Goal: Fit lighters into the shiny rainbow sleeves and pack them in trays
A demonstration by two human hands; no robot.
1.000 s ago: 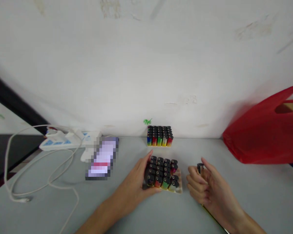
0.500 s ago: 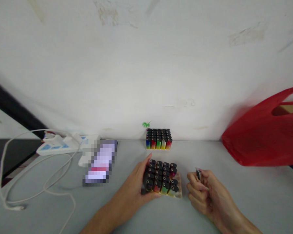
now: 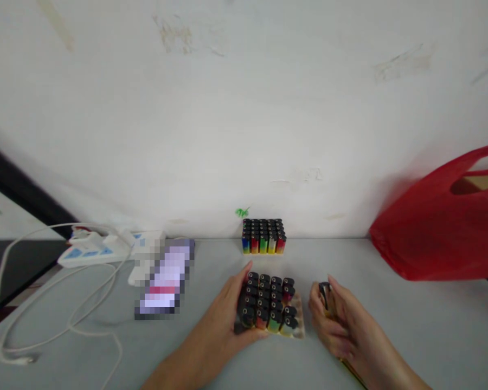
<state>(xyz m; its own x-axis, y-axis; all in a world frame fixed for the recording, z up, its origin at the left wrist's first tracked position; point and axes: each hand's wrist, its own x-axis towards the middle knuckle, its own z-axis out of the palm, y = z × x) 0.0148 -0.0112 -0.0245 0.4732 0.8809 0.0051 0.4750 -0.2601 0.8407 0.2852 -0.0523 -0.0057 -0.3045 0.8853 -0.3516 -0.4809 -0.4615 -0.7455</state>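
My left hand [image 3: 223, 319] is closed around the left side of a clear plastic tray [image 3: 299, 325]. Upright lighters [image 3: 262, 301] with black tops and coloured bodies stand in it in rows. There is a gap in the row at the right, and bare tray shows beyond it. To the right of the tray and apart from it, my right hand [image 3: 341, 322] grips a lighter [image 3: 326, 295], its black top showing between fingers and thumb. Below that hand a thin golden strip [image 3: 353, 374] sticks out; I cannot tell what it belongs to.
A second block of lighters [image 3: 264, 236] stands near the wall. At the left are a blurred phone [image 3: 165, 281], a white power strip [image 3: 93, 253] and a looped white cable [image 3: 71, 325]. A red bag [image 3: 439, 233] stands at the right.
My right hand has turned, so more of the lighter's top shows, and the golden strip has come into sight below it. The left hand keeps its hold on the tray. The view has tilted slightly upward.
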